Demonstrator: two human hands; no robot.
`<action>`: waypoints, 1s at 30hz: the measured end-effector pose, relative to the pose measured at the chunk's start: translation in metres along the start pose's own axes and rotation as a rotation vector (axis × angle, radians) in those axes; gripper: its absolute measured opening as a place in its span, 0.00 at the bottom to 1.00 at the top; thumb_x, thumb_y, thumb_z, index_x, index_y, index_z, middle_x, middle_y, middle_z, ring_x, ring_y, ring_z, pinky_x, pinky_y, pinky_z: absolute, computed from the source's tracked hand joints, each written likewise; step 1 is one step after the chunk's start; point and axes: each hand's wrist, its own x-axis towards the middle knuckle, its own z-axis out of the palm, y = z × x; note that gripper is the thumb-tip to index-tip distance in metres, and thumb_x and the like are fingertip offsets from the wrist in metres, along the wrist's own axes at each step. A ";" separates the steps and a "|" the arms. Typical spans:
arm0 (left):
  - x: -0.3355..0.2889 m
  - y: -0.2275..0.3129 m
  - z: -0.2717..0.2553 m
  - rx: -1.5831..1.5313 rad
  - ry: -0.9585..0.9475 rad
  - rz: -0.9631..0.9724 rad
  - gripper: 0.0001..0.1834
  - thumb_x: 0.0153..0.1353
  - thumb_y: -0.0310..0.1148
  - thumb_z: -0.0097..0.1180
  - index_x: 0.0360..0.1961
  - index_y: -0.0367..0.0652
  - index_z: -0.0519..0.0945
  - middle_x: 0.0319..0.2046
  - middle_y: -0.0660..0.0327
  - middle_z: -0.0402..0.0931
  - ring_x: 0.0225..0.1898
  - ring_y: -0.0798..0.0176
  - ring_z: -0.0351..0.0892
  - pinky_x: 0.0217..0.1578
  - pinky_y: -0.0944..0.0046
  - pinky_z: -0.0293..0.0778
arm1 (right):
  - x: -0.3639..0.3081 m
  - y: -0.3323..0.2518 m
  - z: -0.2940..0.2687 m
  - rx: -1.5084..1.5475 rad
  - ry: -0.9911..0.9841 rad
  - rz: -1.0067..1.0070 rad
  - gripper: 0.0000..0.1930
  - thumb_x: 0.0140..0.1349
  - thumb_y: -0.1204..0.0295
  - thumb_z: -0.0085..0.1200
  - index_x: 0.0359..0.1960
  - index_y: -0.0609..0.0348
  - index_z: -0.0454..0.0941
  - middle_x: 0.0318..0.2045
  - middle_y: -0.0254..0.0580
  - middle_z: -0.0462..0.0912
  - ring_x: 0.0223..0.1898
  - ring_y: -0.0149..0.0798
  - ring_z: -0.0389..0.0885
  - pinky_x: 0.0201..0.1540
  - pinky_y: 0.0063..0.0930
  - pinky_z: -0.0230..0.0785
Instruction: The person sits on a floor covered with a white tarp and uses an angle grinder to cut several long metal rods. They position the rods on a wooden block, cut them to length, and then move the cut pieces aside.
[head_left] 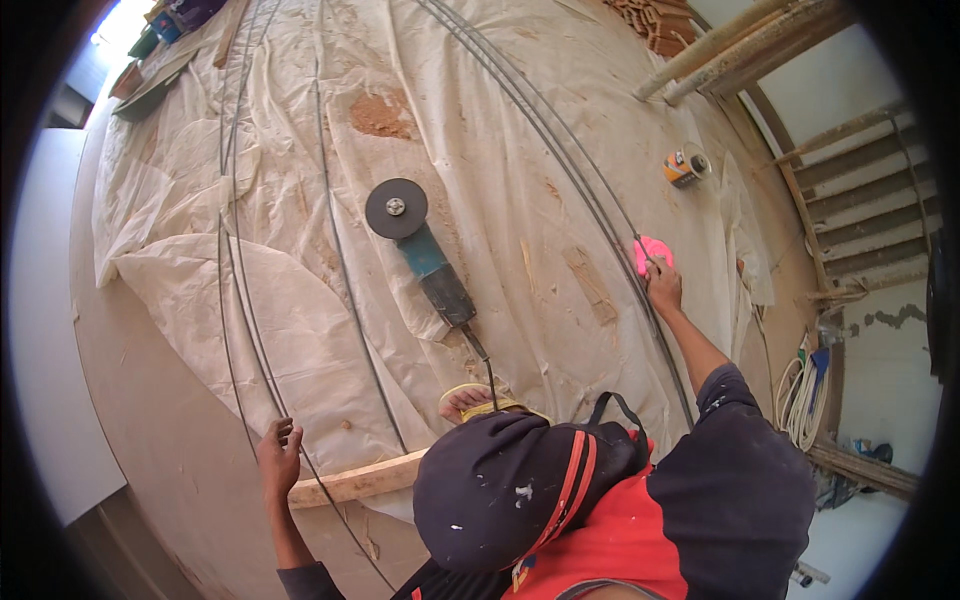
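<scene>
My right hand is closed on a bright pink cloth, which rests against the thin steel rods on the right. Over at the lower left, the fingers of my left hand are curled around a long thin steel rod that runs past the palm toward me. Between my hands an angle grinder with a dark disc lies on the plastic sheet. Its cord leads back toward my foot. Another single rod lies left of the grinder.
A wooden plank lies near my left hand. An orange and black can stands at the right. Wooden poles, a ladder-like frame and a coiled hose line the right side. Reddish debris lies farther ahead.
</scene>
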 end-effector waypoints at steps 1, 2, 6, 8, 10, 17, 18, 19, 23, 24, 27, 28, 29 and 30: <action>0.000 0.003 0.000 -0.009 0.000 -0.007 0.20 0.64 0.37 0.57 0.51 0.33 0.76 0.41 0.43 0.82 0.39 0.52 0.83 0.38 0.58 0.78 | -0.006 0.000 -0.005 -0.055 0.015 -0.016 0.11 0.65 0.66 0.50 0.43 0.56 0.81 0.26 0.45 0.80 0.32 0.45 0.80 0.40 0.39 0.71; 0.001 0.005 0.002 -0.004 -0.016 -0.005 0.20 0.64 0.37 0.57 0.51 0.33 0.76 0.41 0.43 0.82 0.40 0.52 0.83 0.39 0.58 0.77 | -0.011 0.000 -0.010 -0.111 0.030 -0.033 0.11 0.65 0.68 0.50 0.44 0.55 0.81 0.30 0.45 0.81 0.35 0.47 0.81 0.42 0.39 0.71; 0.008 0.003 0.005 0.031 -0.029 0.020 0.21 0.64 0.38 0.57 0.52 0.33 0.76 0.42 0.43 0.81 0.42 0.50 0.83 0.43 0.56 0.77 | -0.023 -0.022 -0.028 -0.121 0.090 -0.022 0.13 0.61 0.70 0.53 0.47 0.51 0.81 0.45 0.46 0.79 0.48 0.50 0.78 0.52 0.41 0.70; 0.011 0.000 0.007 0.046 -0.036 0.024 0.21 0.65 0.39 0.57 0.52 0.33 0.76 0.42 0.43 0.81 0.43 0.49 0.83 0.45 0.55 0.76 | -0.023 -0.026 -0.034 -0.154 0.085 0.003 0.14 0.60 0.72 0.54 0.48 0.49 0.80 0.48 0.42 0.77 0.49 0.48 0.78 0.51 0.41 0.71; 0.011 0.002 0.007 0.050 -0.049 0.010 0.21 0.65 0.39 0.56 0.52 0.33 0.76 0.42 0.42 0.81 0.44 0.48 0.82 0.46 0.55 0.75 | -0.021 -0.027 -0.044 -0.195 0.049 0.034 0.15 0.60 0.72 0.54 0.49 0.48 0.79 0.49 0.41 0.76 0.49 0.47 0.78 0.51 0.41 0.71; 0.012 -0.008 0.017 0.046 -0.090 0.026 0.21 0.65 0.38 0.56 0.52 0.33 0.76 0.42 0.42 0.81 0.45 0.49 0.82 0.46 0.56 0.75 | 0.007 0.008 -0.039 -0.264 -0.076 0.210 0.26 0.59 0.60 0.57 0.58 0.55 0.70 0.54 0.55 0.70 0.55 0.56 0.73 0.57 0.44 0.68; 0.011 -0.006 0.019 0.045 -0.088 0.030 0.21 0.65 0.38 0.56 0.52 0.33 0.76 0.42 0.42 0.81 0.45 0.49 0.82 0.46 0.56 0.76 | 0.015 0.023 -0.032 -0.273 -0.083 0.224 0.30 0.58 0.57 0.58 0.59 0.57 0.69 0.55 0.58 0.69 0.56 0.58 0.72 0.59 0.44 0.67; 0.010 -0.005 0.019 0.043 -0.085 0.030 0.21 0.64 0.38 0.56 0.52 0.33 0.76 0.42 0.42 0.81 0.45 0.50 0.82 0.46 0.56 0.76 | 0.024 0.029 -0.031 -0.231 -0.126 0.273 0.32 0.58 0.54 0.58 0.60 0.59 0.67 0.56 0.60 0.68 0.57 0.59 0.71 0.60 0.44 0.65; 0.002 -0.004 0.019 0.003 -0.090 -0.020 0.21 0.65 0.39 0.56 0.52 0.33 0.76 0.42 0.42 0.81 0.45 0.49 0.83 0.45 0.56 0.76 | 0.045 0.028 -0.017 -0.143 -0.203 0.408 0.38 0.58 0.47 0.55 0.63 0.61 0.65 0.60 0.63 0.68 0.62 0.60 0.65 0.65 0.45 0.59; -0.003 -0.008 0.018 0.007 -0.085 -0.027 0.21 0.65 0.39 0.56 0.51 0.32 0.76 0.42 0.42 0.81 0.45 0.49 0.83 0.45 0.56 0.76 | 0.048 0.025 -0.010 -0.145 -0.201 0.423 0.38 0.58 0.46 0.54 0.63 0.60 0.65 0.60 0.63 0.68 0.63 0.60 0.64 0.66 0.45 0.57; -0.016 -0.021 0.017 0.007 -0.074 -0.013 0.21 0.64 0.39 0.56 0.50 0.32 0.76 0.41 0.42 0.81 0.44 0.48 0.82 0.45 0.55 0.76 | 0.054 0.020 -0.004 -0.182 -0.156 0.350 0.38 0.59 0.47 0.52 0.64 0.63 0.63 0.61 0.63 0.68 0.64 0.61 0.63 0.66 0.47 0.57; -0.026 -0.026 0.017 0.008 -0.064 -0.019 0.21 0.64 0.39 0.57 0.50 0.32 0.76 0.41 0.42 0.81 0.43 0.47 0.82 0.44 0.55 0.76 | 0.056 0.022 -0.003 -0.234 -0.164 0.317 0.38 0.60 0.47 0.51 0.64 0.62 0.63 0.61 0.63 0.68 0.64 0.62 0.63 0.66 0.47 0.57; -0.038 -0.030 0.016 0.045 -0.066 -0.035 0.20 0.64 0.38 0.57 0.49 0.32 0.76 0.41 0.42 0.81 0.43 0.46 0.82 0.45 0.55 0.76 | 0.054 0.027 -0.002 -0.285 -0.183 0.277 0.37 0.60 0.47 0.50 0.64 0.62 0.62 0.62 0.63 0.67 0.64 0.62 0.64 0.66 0.47 0.57; -0.055 -0.035 0.013 0.086 -0.057 -0.073 0.20 0.63 0.38 0.57 0.49 0.32 0.76 0.41 0.42 0.80 0.43 0.44 0.81 0.45 0.55 0.76 | 0.051 0.010 0.006 -0.256 -0.207 0.280 0.37 0.61 0.47 0.49 0.65 0.58 0.62 0.62 0.62 0.67 0.64 0.62 0.63 0.66 0.48 0.57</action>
